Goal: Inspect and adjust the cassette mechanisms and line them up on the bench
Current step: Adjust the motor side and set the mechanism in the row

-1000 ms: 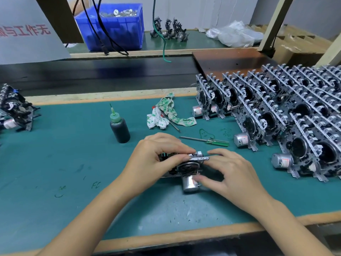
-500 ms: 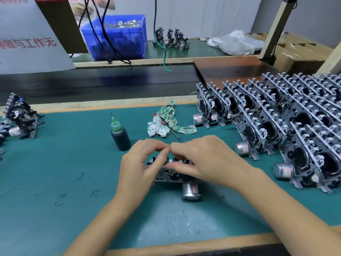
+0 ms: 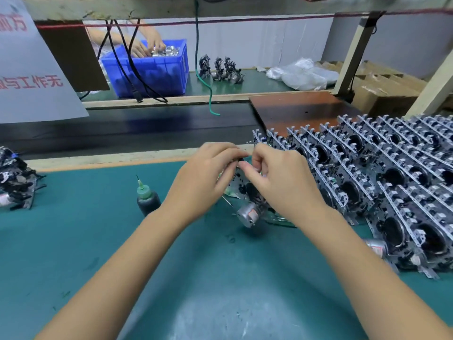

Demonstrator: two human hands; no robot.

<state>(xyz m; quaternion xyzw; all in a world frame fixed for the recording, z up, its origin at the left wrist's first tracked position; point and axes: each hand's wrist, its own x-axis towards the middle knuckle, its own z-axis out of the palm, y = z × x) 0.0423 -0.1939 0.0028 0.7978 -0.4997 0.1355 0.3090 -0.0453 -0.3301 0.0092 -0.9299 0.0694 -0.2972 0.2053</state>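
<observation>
The fingers (image 3: 241,165) of both hands were curled together and pinched on the top edge of one cassette mechanism (image 3: 247,192), which was held tilted above the green counter (image 3: 220,278), just left of the lined-up rows. The left hand (image 3: 203,177) gripped it from the left and the right hand (image 3: 282,182) from the right, their tips meeting over some small dark part that was too hidden to make out. Its silver motor (image 3: 247,214) hung free at the lower end, with nothing under it. The likeliest trouble, as I judged it, lay in that grip: the hold was narrow and high while the weight sat low, so a slip during the adjustment could have swung or dropped the unit onto the counter and bent a lever. A screwdriver (image 3: 226,201) lay partly under the hands, and setting the unit down on it could have left it rocking. Close on the right stood the rows of finished mechanisms (image 3: 367,182), packed side by side; a careless swing of the right wrist or the motor could have knocked the nearest one and toppled its neighbours. The small oil bottle (image 3: 147,200) stood upright near the left forearm, where a sweep of that arm could have tipped it. A further heap of mechanisms (image 3: 14,182) waited at the far left edge.
</observation>
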